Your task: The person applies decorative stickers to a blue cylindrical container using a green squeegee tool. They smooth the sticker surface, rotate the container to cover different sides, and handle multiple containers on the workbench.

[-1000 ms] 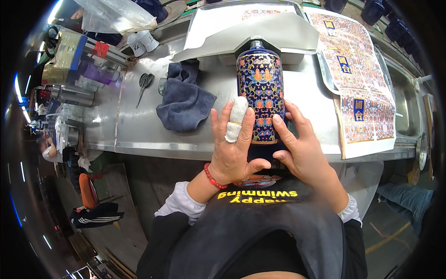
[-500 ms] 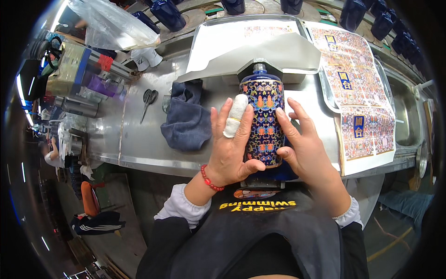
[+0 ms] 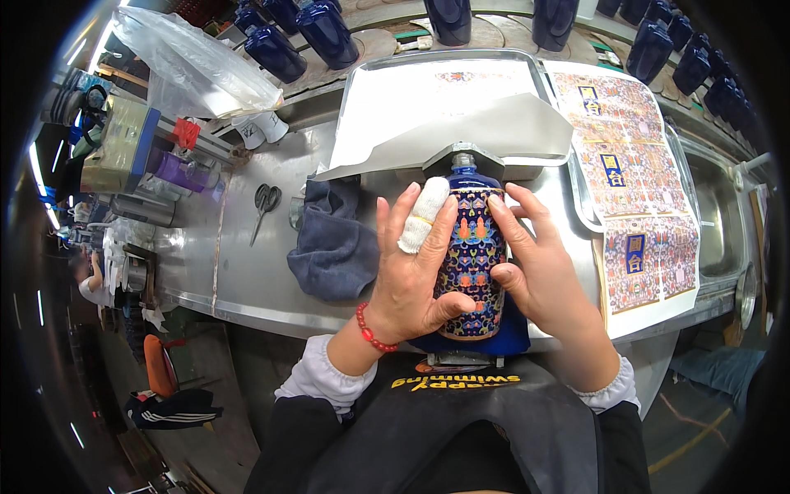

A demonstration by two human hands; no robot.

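Note:
A dark blue bottle [image 3: 476, 239] with a colourful floral pattern around its body lies in front of me, its neck pointing away. My left hand [image 3: 413, 276] rests along the bottle's left side, fingers stretched out and the thumb over its lower front. One of its fingers is wrapped in white gauze with a yellow band. On the right side, my right hand [image 3: 543, 267] lays its fingertips on the pattern's upper edge and side, the fingers apart. A crumpled dark blue cloth [image 3: 333, 247] lies left of my left hand.
Black scissors [image 3: 263, 207] lie on the steel table [image 3: 247, 259]. Behind the bottle, a metal tray [image 3: 527, 59] holds white paper. Printed pattern sheets [image 3: 638, 198] are at the right, beside a sink [image 3: 712, 222]. Several plain blue bottles [image 3: 329, 34] stand at the back.
The whole view has shifted, so the table and bottle sit lower in the picture. My right fingers have moved up along the bottle towards its shoulder; the left hand keeps nearly the same pose.

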